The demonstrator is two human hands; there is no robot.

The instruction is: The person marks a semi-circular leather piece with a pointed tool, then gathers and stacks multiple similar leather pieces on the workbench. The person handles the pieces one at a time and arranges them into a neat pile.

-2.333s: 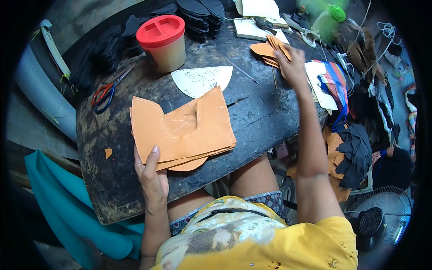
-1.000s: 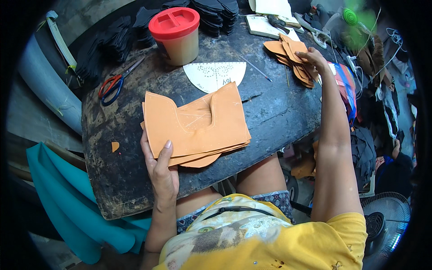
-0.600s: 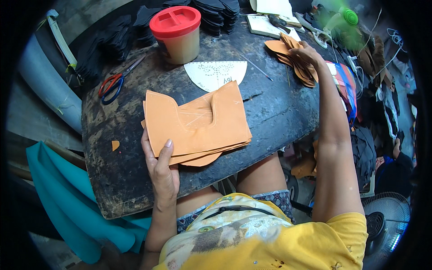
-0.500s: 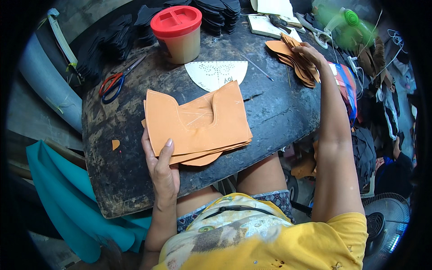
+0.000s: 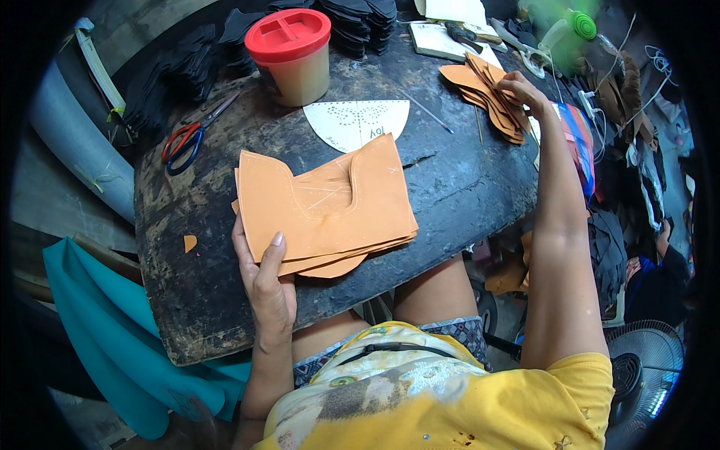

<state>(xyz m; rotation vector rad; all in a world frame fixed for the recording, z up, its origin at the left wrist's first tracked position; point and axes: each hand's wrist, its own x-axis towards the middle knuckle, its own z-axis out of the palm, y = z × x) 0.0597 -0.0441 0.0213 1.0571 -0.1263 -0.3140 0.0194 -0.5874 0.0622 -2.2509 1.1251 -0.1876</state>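
Two stacks of tan leather pieces lie on your dark round worktable (image 5: 450,202), and you have one hand on each. Your left hand (image 5: 264,279) rests at the near edge of the big stack of cut leather (image 5: 322,206) in the middle of the table — thumb laid flat on top of the uppermost sheet, fingers tucked under the pile's lower left corner, so the hand is pinched on the stack. Your right hand (image 5: 525,90) is stretched out to the far right of the table, fingers curled down onto the smaller fan of tan pieces (image 5: 480,90); it touches them, but whether it has closed on any piece you cannot tell from this angle.

Between the two stacks lies a pale half-round pattern card (image 5: 356,124) with punched dots, just beyond the big stack's top edge. A jar with a red lid (image 5: 289,52) stands at the far side, and red-handled scissors (image 5: 187,139) lie to the left of it near the table's rim. Black cut pieces (image 5: 352,19) are heaped along the back — well apart from both hands. One small tan scrap (image 5: 190,242) sits alone on the table left of your left hand.
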